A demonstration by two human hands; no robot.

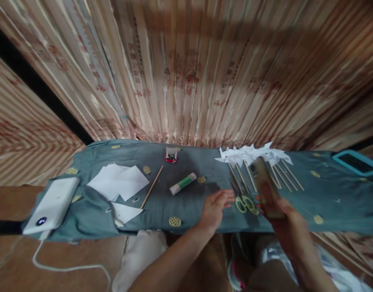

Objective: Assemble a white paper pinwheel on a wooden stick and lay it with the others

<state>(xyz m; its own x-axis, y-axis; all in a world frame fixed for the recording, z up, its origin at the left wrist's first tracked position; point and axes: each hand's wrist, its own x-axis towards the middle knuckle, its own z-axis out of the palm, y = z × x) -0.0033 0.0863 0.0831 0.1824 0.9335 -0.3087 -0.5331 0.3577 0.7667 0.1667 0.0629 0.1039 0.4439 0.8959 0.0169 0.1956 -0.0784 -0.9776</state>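
Note:
My right hand [291, 221] is wrapped round a brownish-gold smartphone [267, 192], held upright above the table and slightly blurred. To its left, my left hand [214, 207] hangs over the cloth's front part with fingers stretched out and nothing in them. Just past those fingertips lie scissors [241, 203] with yellow-green handles. Behind the phone, a row of folded white paper shapes [250, 154] sits on several thin wooden sticks [242, 177]; the phone hides some of the sticks. A green and white glue stick [183, 184] rests left of my left hand.
A small open red box [171, 156] with dark bits stands at the back. Leftward are white paper sheets [116, 178], one loose stick [152, 186] and a white power bank [54, 205] with a cable. A blue-framed tablet [356, 163] lies far right. Curtains [180, 81] hang behind.

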